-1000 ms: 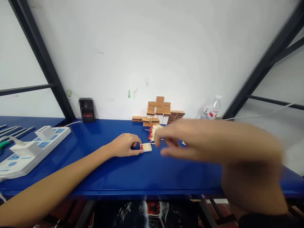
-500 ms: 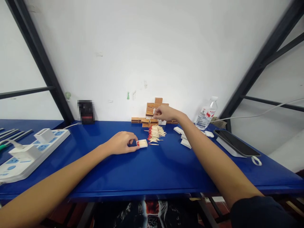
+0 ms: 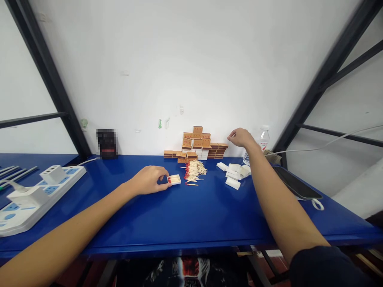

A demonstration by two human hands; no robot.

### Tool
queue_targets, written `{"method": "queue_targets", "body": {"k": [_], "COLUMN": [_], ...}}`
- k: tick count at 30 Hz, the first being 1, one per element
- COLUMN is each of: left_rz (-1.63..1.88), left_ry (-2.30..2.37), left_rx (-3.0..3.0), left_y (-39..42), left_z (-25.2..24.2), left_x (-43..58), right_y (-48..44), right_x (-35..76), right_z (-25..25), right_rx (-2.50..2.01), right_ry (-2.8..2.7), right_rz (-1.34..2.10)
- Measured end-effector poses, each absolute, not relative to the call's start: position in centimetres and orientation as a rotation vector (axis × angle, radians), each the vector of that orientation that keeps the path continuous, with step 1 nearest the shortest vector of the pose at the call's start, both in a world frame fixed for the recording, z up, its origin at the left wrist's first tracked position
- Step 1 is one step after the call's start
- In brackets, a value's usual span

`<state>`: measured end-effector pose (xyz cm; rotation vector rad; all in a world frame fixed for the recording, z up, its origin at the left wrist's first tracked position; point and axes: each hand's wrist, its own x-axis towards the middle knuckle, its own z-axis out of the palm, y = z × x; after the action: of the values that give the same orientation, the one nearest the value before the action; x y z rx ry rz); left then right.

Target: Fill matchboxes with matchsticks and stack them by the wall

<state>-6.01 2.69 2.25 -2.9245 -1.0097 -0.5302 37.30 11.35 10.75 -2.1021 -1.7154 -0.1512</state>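
Observation:
My left hand rests on the blue table, its fingers closed on a small open tray of red-tipped matches. Just right of the tray lies a loose pile of matches. Behind it a stack of brown matchboxes stands against the wall. My right hand is raised at the right end of that stack, fingers curled in a pinch; whether it holds anything I cannot make out. Below that hand lie several white inner trays.
A clear water bottle stands at the back right, a dark phone on a white stand beside it. White power strips lie at the left. A small black device sits by the wall. Black frame bars slant at both sides.
My right hand swept from close before the camera out to the matchbox stack, then rightward to the stack's right end. The left hand kept hold of the match tray.

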Motion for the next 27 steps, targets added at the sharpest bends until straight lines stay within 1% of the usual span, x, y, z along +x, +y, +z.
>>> {"method": "queue_targets", "body": {"k": [2,4,8,10,12,15,19,23,27], "left_rz": [-0.514,-0.511,-0.526,-0.533,-0.533,-0.518,-0.502,-0.513,-0.503], "left_ry": [-1.029,-1.052,-1.06,-1.056,-1.059,-1.069,-1.092,-1.129,-1.143], "left_rx": [-2.947,-2.943,-2.926,-2.923,-2.919,-2.92,-2.915,-2.904,-2.9], "left_y": [2.7,2.7,2.7,2.7,2.7,2.6,2.6,2.7,2.9], "left_z": [2.1,2.1,2.1,2.1,2.1,2.1,2.2,2.3,2.2], "left_x": [-6.0,-6.0,-6.0,-6.0,-5.9,-5.9,-5.9,-6.0,-6.1], "right_y": [11.9,12.0,11.4,11.0,11.1,11.7,13.0,13.9,14.5], "right_x": [36.5,35.5,33.3,32.6,32.5,33.5,35.5,37.1,37.9], "right_z": [10.4,10.4,11.4,11.9,12.3,12.2,10.7,9.1,8.1], "right_rx": [-2.07,-2.005,-1.901,-1.885,-1.88,-1.923,-2.167,-2.419,-2.357], "right_ry": [-1.75,-1.84,-2.072,-2.126,-2.064,-1.788,-1.547,-1.532,-1.552], "right_rz": [-0.154,-0.063,0.372,0.479,0.403,0.151,-0.032,0.059,0.172]}}
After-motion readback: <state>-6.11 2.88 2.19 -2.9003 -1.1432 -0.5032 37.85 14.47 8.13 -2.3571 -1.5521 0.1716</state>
